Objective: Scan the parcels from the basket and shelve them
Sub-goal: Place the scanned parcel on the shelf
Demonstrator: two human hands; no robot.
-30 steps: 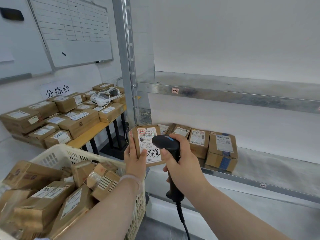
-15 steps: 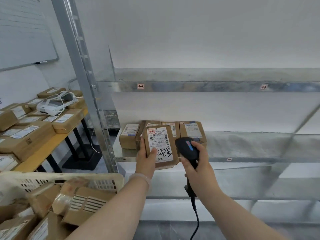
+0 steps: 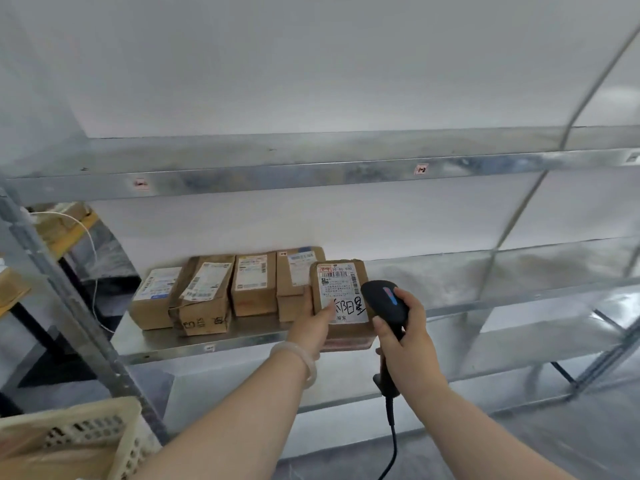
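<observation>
Parcel (image 3: 343,299), boxy brown cardboard, gripped by left hand (image 3: 313,325).

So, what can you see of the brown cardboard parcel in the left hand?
The brown cardboard parcel is a flat box. A white label with barcodes and black handwriting covers most of its face. The left hand grips its left edge, thumb on the label. It is at the grey metal shelf's front rim, beside four shelved boxes; the black scanner overlaps its right side.
</observation>
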